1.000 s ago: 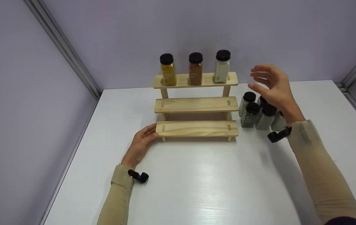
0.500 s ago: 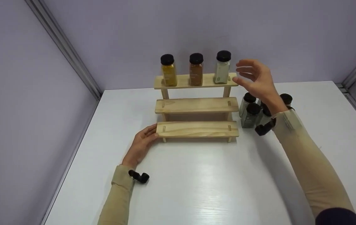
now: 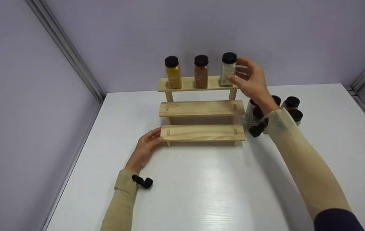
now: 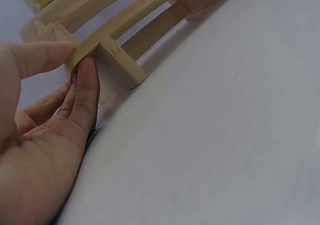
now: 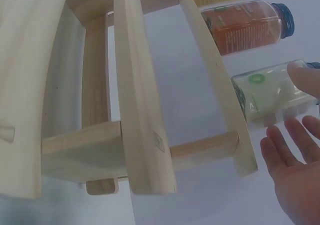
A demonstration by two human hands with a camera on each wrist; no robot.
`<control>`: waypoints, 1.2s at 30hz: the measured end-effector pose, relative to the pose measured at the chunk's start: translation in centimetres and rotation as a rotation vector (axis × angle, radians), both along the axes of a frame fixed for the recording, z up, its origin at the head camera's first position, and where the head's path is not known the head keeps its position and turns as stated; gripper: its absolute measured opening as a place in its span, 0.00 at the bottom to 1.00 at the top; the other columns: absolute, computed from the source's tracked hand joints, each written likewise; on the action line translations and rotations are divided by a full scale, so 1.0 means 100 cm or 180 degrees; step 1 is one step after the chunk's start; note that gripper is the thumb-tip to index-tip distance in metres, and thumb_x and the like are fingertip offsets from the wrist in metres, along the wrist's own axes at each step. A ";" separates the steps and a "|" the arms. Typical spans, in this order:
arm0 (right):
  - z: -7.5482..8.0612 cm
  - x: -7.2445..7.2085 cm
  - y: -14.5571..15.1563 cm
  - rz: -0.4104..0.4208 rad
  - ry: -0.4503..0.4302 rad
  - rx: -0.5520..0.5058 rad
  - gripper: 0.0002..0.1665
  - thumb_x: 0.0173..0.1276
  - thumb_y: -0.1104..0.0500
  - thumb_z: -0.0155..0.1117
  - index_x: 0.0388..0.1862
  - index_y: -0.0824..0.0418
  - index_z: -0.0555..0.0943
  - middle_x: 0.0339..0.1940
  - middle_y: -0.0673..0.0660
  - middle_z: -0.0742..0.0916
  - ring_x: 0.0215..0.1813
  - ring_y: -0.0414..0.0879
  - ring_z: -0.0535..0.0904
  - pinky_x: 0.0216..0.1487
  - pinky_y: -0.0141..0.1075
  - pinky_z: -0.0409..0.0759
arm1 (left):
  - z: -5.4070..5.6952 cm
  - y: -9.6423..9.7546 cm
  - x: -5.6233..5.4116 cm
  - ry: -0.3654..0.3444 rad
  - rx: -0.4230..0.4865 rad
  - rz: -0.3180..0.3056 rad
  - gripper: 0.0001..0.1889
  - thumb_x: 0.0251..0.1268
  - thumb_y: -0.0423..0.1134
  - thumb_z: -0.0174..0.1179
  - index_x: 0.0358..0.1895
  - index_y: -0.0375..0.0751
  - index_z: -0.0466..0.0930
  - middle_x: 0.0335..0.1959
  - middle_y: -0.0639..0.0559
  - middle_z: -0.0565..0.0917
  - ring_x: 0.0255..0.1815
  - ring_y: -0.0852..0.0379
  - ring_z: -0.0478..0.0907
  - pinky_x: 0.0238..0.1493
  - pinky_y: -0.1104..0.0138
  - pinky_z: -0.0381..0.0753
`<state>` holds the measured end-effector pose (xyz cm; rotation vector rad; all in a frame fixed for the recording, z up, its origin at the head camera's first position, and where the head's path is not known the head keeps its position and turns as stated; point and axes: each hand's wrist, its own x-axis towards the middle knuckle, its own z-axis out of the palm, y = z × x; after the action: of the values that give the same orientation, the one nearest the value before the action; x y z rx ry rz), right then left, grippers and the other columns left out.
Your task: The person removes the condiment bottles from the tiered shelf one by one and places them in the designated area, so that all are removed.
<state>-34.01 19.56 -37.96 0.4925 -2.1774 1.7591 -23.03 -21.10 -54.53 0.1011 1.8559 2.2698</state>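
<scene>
A three-tier wooden rack (image 3: pixel 201 107) stands against the back wall. My left hand (image 3: pixel 143 148) pinches the left end of its bottom shelf, thumb above and fingers beneath, as the left wrist view shows. On the top shelf stand three black-capped spice jars: a yellow one (image 3: pixel 173 77), a reddish-brown one (image 3: pixel 201 76) and a pale one (image 3: pixel 226 72) at the right. Around that pale jar my right hand (image 3: pixel 253 81) is spread, its thumb overlapping the label and its fingers alongside the glass. In the right wrist view, the fingertips (image 5: pixel 272 132) lie right at the jar's side.
Several more black-capped jars (image 3: pixel 292 102) stand close together on the white table (image 3: pixel 189 186), right of the rack, partly hidden by my right wrist. The rack's middle and bottom shelves bear no jars. Walls rise at the back and left.
My right hand has moved left from above the jar cluster to the pale jar on the top shelf. The left hand keeps its grip on the rack.
</scene>
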 end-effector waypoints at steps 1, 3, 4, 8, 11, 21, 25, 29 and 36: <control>0.000 -0.001 -0.001 -0.0008 -0.0007 -0.0003 0.35 0.69 0.64 0.76 0.73 0.64 0.76 0.70 0.62 0.82 0.70 0.58 0.80 0.78 0.50 0.76 | -0.001 0.000 0.000 0.0008 -0.0014 -0.0005 0.28 0.81 0.30 0.58 0.80 0.32 0.66 0.78 0.36 0.71 0.74 0.50 0.75 0.72 0.67 0.79; 0.000 -0.001 -0.004 -0.0009 -0.0010 -0.0006 0.35 0.70 0.64 0.76 0.74 0.64 0.76 0.70 0.62 0.82 0.70 0.59 0.80 0.77 0.49 0.77 | -0.001 0.000 0.000 0.0001 0.0007 0.0003 0.28 0.81 0.30 0.58 0.80 0.32 0.66 0.78 0.35 0.71 0.73 0.49 0.75 0.72 0.67 0.79; -0.001 0.000 -0.005 -0.0002 0.0001 -0.0012 0.34 0.70 0.64 0.75 0.74 0.64 0.76 0.70 0.63 0.82 0.70 0.59 0.80 0.77 0.49 0.77 | -0.002 0.000 0.000 -0.0001 0.0013 0.0009 0.28 0.81 0.30 0.58 0.80 0.32 0.66 0.78 0.35 0.71 0.73 0.49 0.75 0.72 0.67 0.79; -0.002 0.000 -0.008 0.0030 0.0050 -0.0109 0.33 0.72 0.67 0.73 0.74 0.66 0.76 0.68 0.63 0.83 0.69 0.59 0.81 0.76 0.48 0.78 | -0.003 0.001 0.001 -0.0005 0.0022 0.0028 0.29 0.81 0.30 0.59 0.80 0.31 0.66 0.78 0.34 0.71 0.73 0.50 0.76 0.72 0.66 0.79; -0.003 -0.001 -0.010 -0.0018 0.0039 -0.0155 0.31 0.72 0.68 0.72 0.73 0.65 0.77 0.68 0.63 0.83 0.67 0.58 0.82 0.75 0.48 0.79 | -0.003 0.000 0.002 0.0001 0.0036 0.0034 0.29 0.80 0.30 0.59 0.80 0.31 0.65 0.78 0.34 0.71 0.73 0.50 0.76 0.72 0.66 0.79; -0.001 -0.001 -0.011 -0.0117 0.0055 -0.0102 0.31 0.73 0.66 0.73 0.73 0.62 0.80 0.67 0.62 0.85 0.64 0.52 0.84 0.71 0.45 0.83 | -0.001 0.000 0.000 -0.0002 0.0112 0.0018 0.28 0.80 0.28 0.58 0.79 0.30 0.66 0.78 0.34 0.71 0.72 0.50 0.77 0.71 0.65 0.80; 0.001 -0.001 -0.010 -0.0128 0.0072 -0.0110 0.30 0.73 0.66 0.73 0.73 0.61 0.80 0.67 0.61 0.85 0.63 0.52 0.85 0.71 0.44 0.83 | 0.001 0.001 -0.001 0.0005 0.0111 0.0029 0.28 0.80 0.28 0.58 0.79 0.30 0.66 0.78 0.34 0.71 0.72 0.50 0.77 0.72 0.65 0.80; 0.001 0.000 -0.010 -0.0062 0.0135 -0.0114 0.29 0.73 0.65 0.74 0.72 0.61 0.81 0.65 0.61 0.86 0.63 0.52 0.85 0.68 0.43 0.85 | 0.001 0.001 -0.001 -0.0036 0.0079 0.0055 0.28 0.80 0.28 0.59 0.79 0.31 0.67 0.77 0.35 0.72 0.71 0.51 0.77 0.70 0.66 0.80; 0.004 0.005 -0.010 -0.0034 0.0086 -0.0106 0.31 0.72 0.65 0.75 0.72 0.61 0.81 0.66 0.61 0.86 0.62 0.51 0.85 0.69 0.42 0.84 | 0.001 0.001 0.000 -0.0026 0.0037 0.0053 0.28 0.80 0.28 0.58 0.79 0.31 0.67 0.77 0.34 0.72 0.71 0.52 0.77 0.70 0.67 0.80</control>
<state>-33.55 18.61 -37.58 0.4929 -2.1250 1.7701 -23.06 -20.96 -54.45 0.0785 1.8465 2.2890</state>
